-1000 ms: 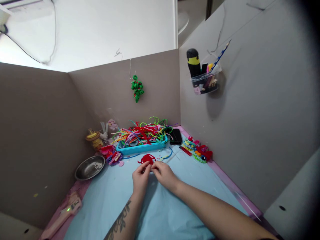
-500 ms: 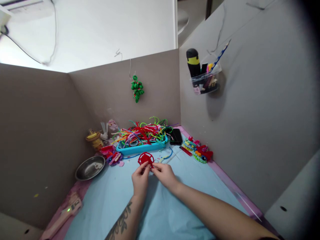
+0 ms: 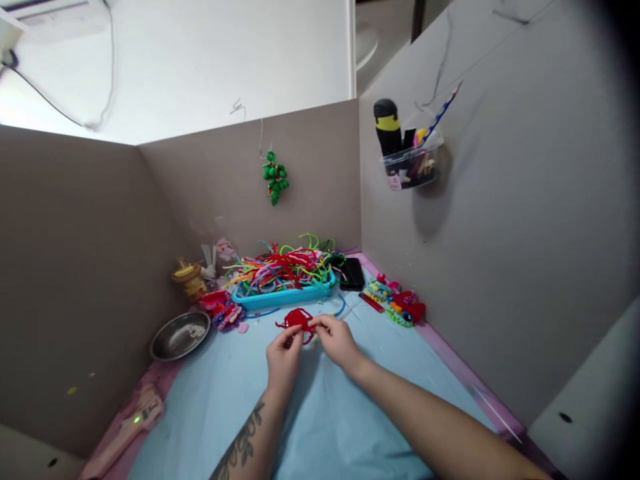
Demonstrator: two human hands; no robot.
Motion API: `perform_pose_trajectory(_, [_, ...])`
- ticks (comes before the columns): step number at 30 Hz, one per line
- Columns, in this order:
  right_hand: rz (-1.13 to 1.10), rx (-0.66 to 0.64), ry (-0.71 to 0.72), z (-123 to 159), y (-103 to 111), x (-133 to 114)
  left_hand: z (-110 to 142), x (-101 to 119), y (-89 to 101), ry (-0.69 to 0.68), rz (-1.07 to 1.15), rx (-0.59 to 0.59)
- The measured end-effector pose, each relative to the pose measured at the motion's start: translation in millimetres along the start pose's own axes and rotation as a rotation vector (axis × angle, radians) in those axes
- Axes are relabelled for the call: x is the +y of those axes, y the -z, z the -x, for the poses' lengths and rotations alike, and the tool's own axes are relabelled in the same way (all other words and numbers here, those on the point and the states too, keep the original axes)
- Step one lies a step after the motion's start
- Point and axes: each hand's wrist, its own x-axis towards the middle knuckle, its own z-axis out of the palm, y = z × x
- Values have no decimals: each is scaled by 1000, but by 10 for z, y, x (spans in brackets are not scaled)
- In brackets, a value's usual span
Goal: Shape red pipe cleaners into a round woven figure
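Observation:
Both my hands meet over the light blue mat (image 3: pixel 320 413) and pinch a small red pipe-cleaner piece (image 3: pixel 298 319). My left hand (image 3: pixel 283 357) grips its near edge with closed fingers. My right hand (image 3: pixel 338 340) pinches its right side, fingers closed. Just behind them stands a turquoise tray (image 3: pixel 283 295) heaped with coloured pipe cleaners (image 3: pixel 280 267).
A steel bowl (image 3: pixel 180 337) sits at the left, with a pink glue gun (image 3: pixel 125 430) nearer me. Finished colourful pieces (image 3: pixel 397 303) lie at the right by a black phone (image 3: pixel 353 272). Brown partition walls enclose the desk; a cup of tools (image 3: pixel 410 160) hangs on the right wall.
My right hand has shifted up and forward along the red piece, which has turned and changed shape between my fingers. My left hand stays almost in place.

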Motion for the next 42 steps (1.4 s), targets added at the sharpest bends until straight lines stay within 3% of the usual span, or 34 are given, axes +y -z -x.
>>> perform_pose_trajectory(8, [-23,14,-79,-88,43,99,4,43,-6,44,13,-41])
perform_pose_trajectory(13, [-72,92,-131,-70,-31,137,-23,33,6,95,69,46])
perform_pose_trajectory(17, [-26,80,-107,-25,-108,153,-7,27,-7,92,78,30])
perform_pose_trajectory(22, [-94,152,-221,0,-184,228,27,7,-37,88,85,3])
perform_pose_trajectory(42, [-420,106,-259,3,-215,220,52,46,-64,57,96,-31])
